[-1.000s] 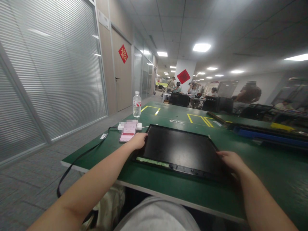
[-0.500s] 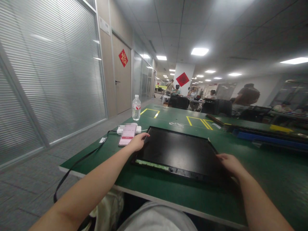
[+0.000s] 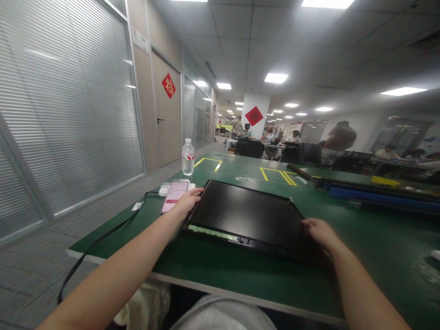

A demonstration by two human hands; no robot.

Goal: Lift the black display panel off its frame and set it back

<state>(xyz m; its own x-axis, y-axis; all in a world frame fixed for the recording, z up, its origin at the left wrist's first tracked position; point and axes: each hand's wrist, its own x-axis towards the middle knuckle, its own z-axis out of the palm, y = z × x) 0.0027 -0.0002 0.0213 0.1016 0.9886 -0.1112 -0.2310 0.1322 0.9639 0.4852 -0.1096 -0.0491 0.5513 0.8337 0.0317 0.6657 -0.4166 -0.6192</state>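
Observation:
A flat black LCD panel (image 3: 247,211) with a thin dark frame lies before me over a green-topped table (image 3: 220,275). Along its near edge runs a strip of green circuit board (image 3: 211,233). My left hand (image 3: 188,200) grips the panel's left edge near the far corner, fingers along the rim. On the opposite side, my right hand (image 3: 319,233) pinches the right edge, thumb near the top face; its other fingers are mostly hidden. A phone (image 3: 174,197) with a pink screen rests just left of my left hand.
Beyond the phone stands a clear water bottle (image 3: 188,158). A black strap (image 3: 113,224) hangs over the table's left edge. Yellow tape marks (image 3: 278,174) line the far side. At right lie long dark strips and a blue bar (image 3: 364,195). Several people sit or stand farther back.
My left hand's fingers now lie closer around the panel's left edge. The panel's near edge appears slightly raised or tilted. The whole view has shifted a little.

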